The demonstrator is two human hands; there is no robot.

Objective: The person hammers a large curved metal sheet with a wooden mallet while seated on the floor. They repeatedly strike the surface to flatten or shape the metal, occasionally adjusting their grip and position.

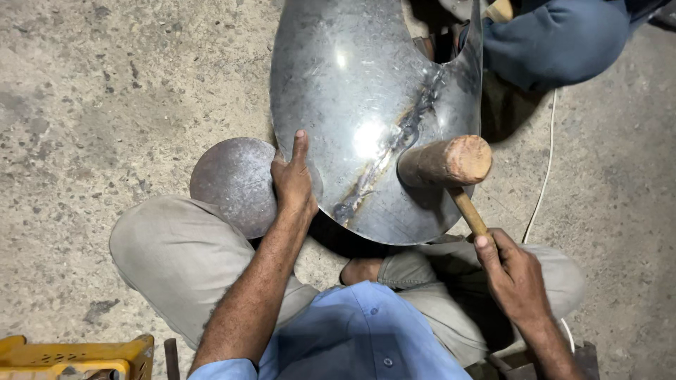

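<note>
Two hands are at work on one curved metal sheet [366, 119], which lies over the concrete floor [105, 84] just in front of the person's crossed legs. The sheet is shiny, domed, and it has a dark weld seam [394, 151] running from its upper right part down toward its near edge.

The left hand [294, 184] lies flat on the near left edge of the sheet, fingers stretched out and pressing on it; it closes around nothing. Just beside this hand, partly under the sheet, there is a round rusty metal dome [232, 183], which seems to serve as the support below.

The right hand [514, 274] is closed around the wooden handle of a wooden mallet [445, 163]. The cylindrical head of the mallet is on, or very near, the sheet beside the lower part of the weld seam; I cannot tell if it really touches.

In my judgement the step in hand is the hammering of the sheet along the seam, to shape or smooth it over the dome. The next blow calls for the left hand to keep the sheet steady, with the fingers away from the mallet head, and for the struck place to sit over the support.

At the far edge of the floor another person's blue trouser leg [556, 39] is near the sheet. A thin white cable [546, 176] runs on the right side, and a yellow crate [77, 355] stands at the near left corner.
</note>
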